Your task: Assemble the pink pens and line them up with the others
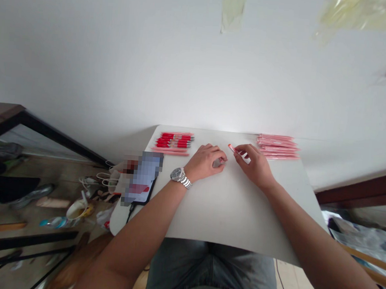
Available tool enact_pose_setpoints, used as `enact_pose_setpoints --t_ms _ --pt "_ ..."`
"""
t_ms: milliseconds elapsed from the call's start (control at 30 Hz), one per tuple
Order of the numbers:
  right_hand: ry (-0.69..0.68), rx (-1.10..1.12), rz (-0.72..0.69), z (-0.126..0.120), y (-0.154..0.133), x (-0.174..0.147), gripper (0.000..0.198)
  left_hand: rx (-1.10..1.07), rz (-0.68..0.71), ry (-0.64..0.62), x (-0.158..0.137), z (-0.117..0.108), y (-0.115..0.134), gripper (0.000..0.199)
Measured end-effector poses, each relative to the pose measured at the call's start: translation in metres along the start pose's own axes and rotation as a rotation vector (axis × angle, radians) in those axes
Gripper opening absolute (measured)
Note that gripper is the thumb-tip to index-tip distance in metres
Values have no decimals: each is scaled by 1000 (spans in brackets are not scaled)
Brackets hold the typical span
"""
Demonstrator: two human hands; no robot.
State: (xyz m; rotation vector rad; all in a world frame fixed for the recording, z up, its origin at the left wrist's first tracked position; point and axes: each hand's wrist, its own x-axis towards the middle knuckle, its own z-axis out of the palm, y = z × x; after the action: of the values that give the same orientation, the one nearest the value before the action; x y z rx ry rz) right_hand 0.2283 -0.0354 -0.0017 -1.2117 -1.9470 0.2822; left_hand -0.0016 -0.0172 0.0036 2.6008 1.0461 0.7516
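Observation:
Over the middle of the white table, my right hand (254, 165) pinches a slim pen-like piece (232, 148) between thumb and fingers. Its orange-red end points up and left; the rest is covered by my fingers. My left hand (209, 160), with a metal watch on the wrist, is curled closed just to the left. A small pale pinkish bit shows at its thumb and fingertip, too small to name. Beyond my left hand lies a row of red pens (175, 140), with pink pen-like sticks (170, 151) along its near side.
A bundle of pink sticks (277, 146) lies at the table's (228, 209) back right. A phone (143, 178), partly blurred, rests on the left edge with a cable attached. The wall (198, 73) stands right behind the table. A cup (77, 209) and clutter are on the floor at left.

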Motion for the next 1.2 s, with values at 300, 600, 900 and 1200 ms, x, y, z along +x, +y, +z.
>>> enact_pose_setpoints --t_ms 300,600,900,1200 --pt "-2 -8 4 1 0 0 17 -1 -1 7 0 2 -2 15" --pt "6 -11 5 0 -2 0 16 9 0 16 0 6 -4 8" --pt "1 -17 4 1 2 0 17 -7 -11 16 2 6 -4 6" --pt "0 -15 2 1 1 0 17 7 -28 -12 1 3 0 11"
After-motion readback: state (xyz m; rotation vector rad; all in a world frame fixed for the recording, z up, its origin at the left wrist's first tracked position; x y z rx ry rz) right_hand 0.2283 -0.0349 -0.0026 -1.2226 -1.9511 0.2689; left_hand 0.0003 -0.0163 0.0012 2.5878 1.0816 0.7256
